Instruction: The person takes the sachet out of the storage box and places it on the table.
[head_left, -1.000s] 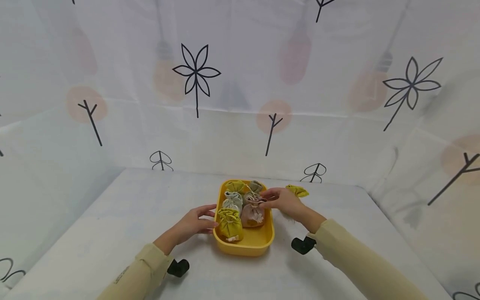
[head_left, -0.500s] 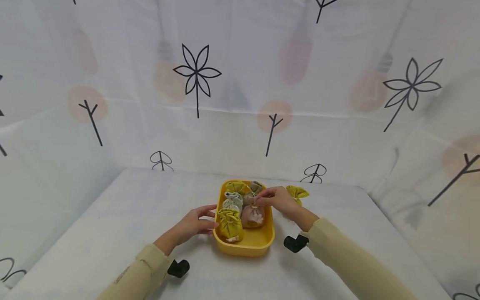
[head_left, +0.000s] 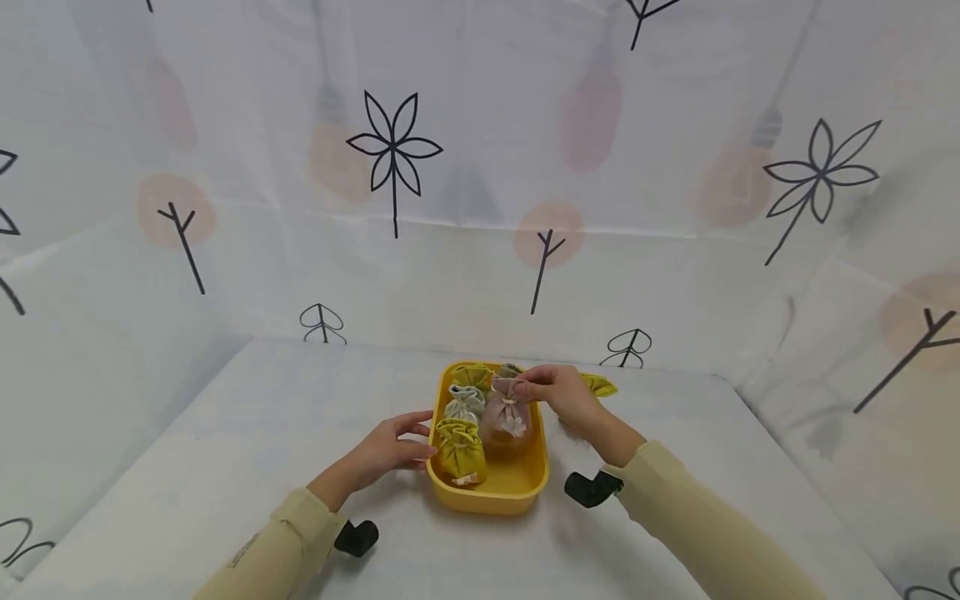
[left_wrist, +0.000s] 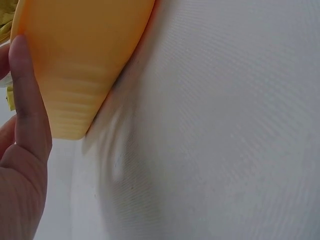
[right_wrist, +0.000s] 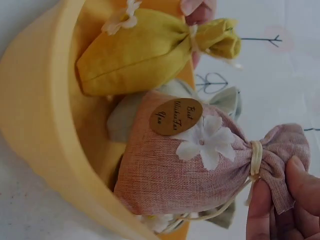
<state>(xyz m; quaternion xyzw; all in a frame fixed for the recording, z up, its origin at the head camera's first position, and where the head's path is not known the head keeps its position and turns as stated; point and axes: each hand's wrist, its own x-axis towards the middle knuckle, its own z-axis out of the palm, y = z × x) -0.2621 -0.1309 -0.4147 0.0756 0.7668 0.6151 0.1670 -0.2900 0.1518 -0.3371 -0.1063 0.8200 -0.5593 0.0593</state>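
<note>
A pink drawstring pouch with a white cloth flower and a round brown label hangs tilted over the yellow tub. My right hand pinches its gathered neck between thumb and fingers. In the tub's left row stand a front yellow pouch, a pale grey-green pouch and another yellow pouch. A grey-green pouch at the back right is mostly hidden. My left hand touches the tub's left side with fingers extended; the left wrist view shows a finger against the rim.
Beyond my right hand, a yellow pouch lies outside the tub, partly covered by the hand. Black wrist-camera mounts hang under both sleeves. A patterned white sheet rises behind the white table.
My right hand has taken the pink pouch by its neck and raised it slightly, toward the back of the tub. The left hand and the tub have stayed in place.
</note>
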